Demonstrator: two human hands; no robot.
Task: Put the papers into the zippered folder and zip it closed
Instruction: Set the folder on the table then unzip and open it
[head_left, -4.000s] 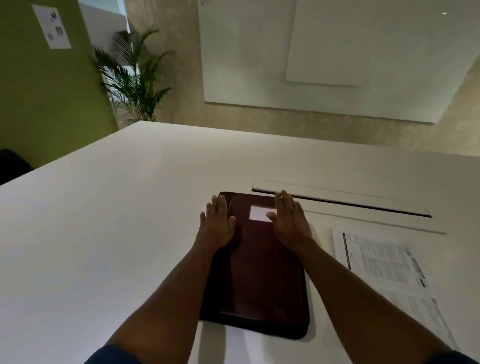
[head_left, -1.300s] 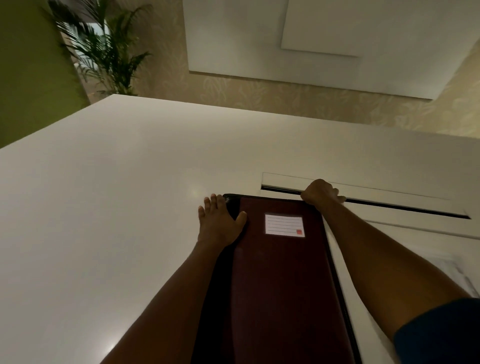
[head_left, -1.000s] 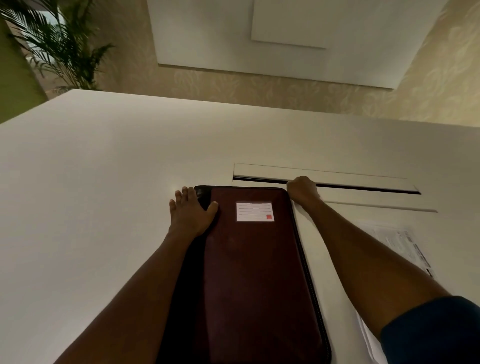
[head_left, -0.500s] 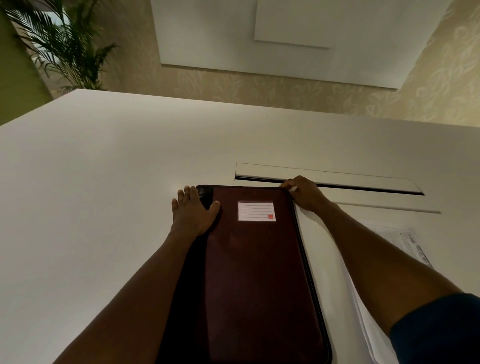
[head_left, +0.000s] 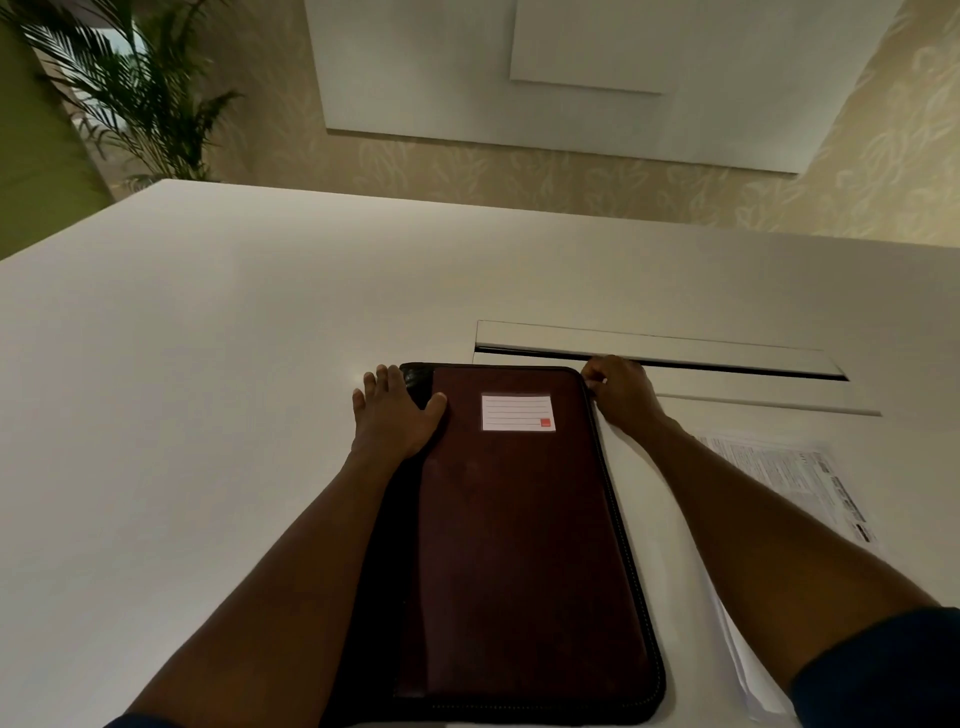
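Left hand (head_left: 397, 421) lies spread on the folder (head_left: 519, 545); right hand (head_left: 621, 395) pinches its far-right corner, probably the zip pull. Unzipping could snag there, or shove the folder onto the papers (head_left: 789, 483).

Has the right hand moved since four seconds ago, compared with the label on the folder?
Yes. The right hand was lying flat beside the white label; now it is curled at the far right corner of the folder, near the table slot.

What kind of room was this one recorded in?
Probably an office meeting room: a large white table with a cable slot set into its top, a whiteboard on the wall and a potted palm in the corner.
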